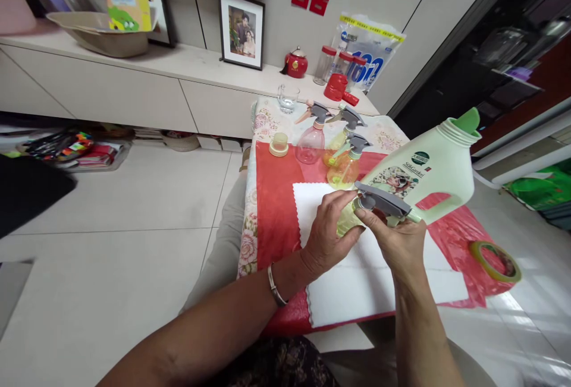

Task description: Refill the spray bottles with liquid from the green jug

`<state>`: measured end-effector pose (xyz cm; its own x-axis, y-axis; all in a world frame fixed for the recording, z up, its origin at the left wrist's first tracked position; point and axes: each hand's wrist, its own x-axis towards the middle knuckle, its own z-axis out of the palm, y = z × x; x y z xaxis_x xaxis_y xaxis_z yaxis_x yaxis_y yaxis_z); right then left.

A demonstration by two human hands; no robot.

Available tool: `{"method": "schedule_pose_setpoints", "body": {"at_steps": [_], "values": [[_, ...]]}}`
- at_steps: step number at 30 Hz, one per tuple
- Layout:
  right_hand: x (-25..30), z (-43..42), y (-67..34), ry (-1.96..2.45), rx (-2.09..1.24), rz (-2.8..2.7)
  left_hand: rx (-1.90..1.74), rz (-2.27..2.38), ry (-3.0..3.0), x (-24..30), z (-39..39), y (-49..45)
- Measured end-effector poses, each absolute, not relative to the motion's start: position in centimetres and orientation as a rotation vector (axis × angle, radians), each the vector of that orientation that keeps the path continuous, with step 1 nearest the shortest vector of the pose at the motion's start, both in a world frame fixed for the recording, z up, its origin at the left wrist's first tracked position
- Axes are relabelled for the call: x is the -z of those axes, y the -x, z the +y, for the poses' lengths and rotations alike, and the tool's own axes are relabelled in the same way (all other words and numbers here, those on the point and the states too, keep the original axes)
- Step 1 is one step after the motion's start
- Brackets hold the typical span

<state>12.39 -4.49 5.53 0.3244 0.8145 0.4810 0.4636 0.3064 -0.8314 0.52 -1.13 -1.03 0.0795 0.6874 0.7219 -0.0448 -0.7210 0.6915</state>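
Over the white sheet (348,283), my left hand (332,229) is closed around the body of a yellow spray bottle (347,221). The fingers of my right hand (397,244) are at the grey trigger sprayer head (384,198) on the bottle's neck, thumb against the collar. Just behind my hands stands a big pale green jug (423,161), its cap off, showing a green spout. Farther back are a pink spray bottle (311,144) and two yellow spray bottles, the nearer one (343,170) partly covering the other. A pale yellow-green cap (279,144) lies left of them.
A glass mug (288,97) stands at the table's far edge. A roll of tape (495,261) lies on the red plastic at the right. On the cabinet behind are a red pot (295,63), red-lidded jars (325,65) and a plastic bag (368,48).
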Motion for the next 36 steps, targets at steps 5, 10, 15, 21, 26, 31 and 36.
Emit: {"method": "schedule_pose_setpoints", "body": {"at_steps": [5, 10, 15, 21, 26, 31, 36], "values": [[-4.6, -4.5, -11.6, 1.346, -0.304, -1.254, -1.617, 0.658, -1.834, 1.1, -1.2, -0.5], [-3.4, -4.8, -11.5, 1.384, -0.238, -1.229, -1.629, 0.652, -1.838, 1.1, -1.2, -0.5], [-3.5, -6.0, -12.9, 1.398, -0.477, -1.401, -1.577, 0.676, -1.813, 1.3, -1.2, -0.5], [-4.8, -7.1, -15.8, 1.18, -0.966, -1.488, -1.566, 0.682, -1.808, 1.0, -1.4, -0.5], [-4.1, -6.1, -17.5, 1.177, -1.034, -1.372, -1.572, 0.671, -1.828, 1.0, -1.4, -0.6], [-4.1, -4.4, -16.6, 1.274, -0.744, -1.42, -1.579, 0.674, -1.851, 1.2, -1.4, -0.7], [-4.6, -3.8, -15.3, 1.275, -0.675, -1.457, -1.597, 0.664, -1.863, 1.4, -1.3, -0.7]]}}
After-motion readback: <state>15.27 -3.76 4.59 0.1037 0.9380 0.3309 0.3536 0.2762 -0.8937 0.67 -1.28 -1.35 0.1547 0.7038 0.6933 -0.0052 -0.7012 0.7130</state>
